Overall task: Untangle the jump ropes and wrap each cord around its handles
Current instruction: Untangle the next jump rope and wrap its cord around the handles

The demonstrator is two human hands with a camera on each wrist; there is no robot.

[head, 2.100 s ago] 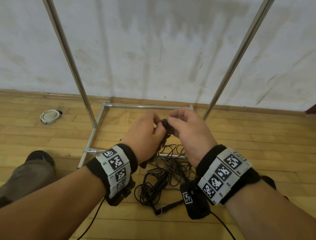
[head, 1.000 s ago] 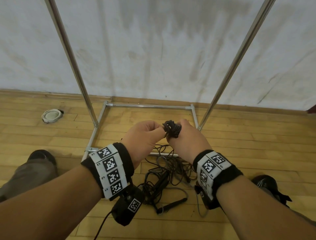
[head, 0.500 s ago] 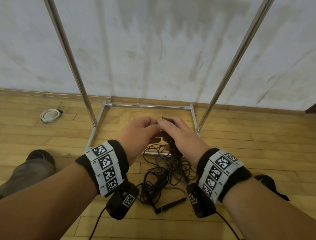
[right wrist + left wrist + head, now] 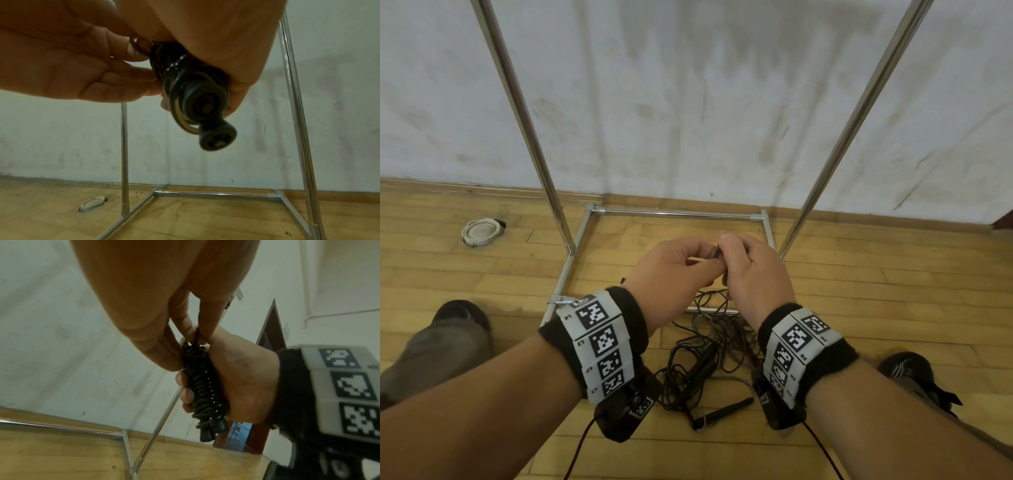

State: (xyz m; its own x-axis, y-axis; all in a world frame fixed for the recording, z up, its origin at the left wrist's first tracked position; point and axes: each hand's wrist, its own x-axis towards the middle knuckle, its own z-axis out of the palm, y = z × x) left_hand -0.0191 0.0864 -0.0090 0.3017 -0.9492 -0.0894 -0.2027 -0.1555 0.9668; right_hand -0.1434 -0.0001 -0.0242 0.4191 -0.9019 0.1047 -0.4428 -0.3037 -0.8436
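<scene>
A black jump rope (image 4: 205,386), its cord coiled tightly round its two handles, stands upright in my right hand (image 4: 732,253), whose fingers curl round it. Seen end-on in the right wrist view, the bundle (image 4: 197,91) shows two round handle ends. My left hand (image 4: 702,262) pinches the loose cord end (image 4: 197,335) at the top of the bundle. In the head view both hands hide nearly all of the bundle. Below them a tangle of dark cords (image 4: 705,349) lies on the wooden floor, with one black handle (image 4: 726,407) sticking out at the front.
A chrome rack frame (image 4: 674,214) stands on the floor against the white wall, its two uprights (image 4: 524,113) rising left and right of my hands. A white ring (image 4: 481,233) lies far left. My shoes (image 4: 460,313) flank the tangle.
A second ago the bundle's top stood out between my hands. My right hand has since turned over it and hides it, and my left fingers pinch the cord end at its top.
</scene>
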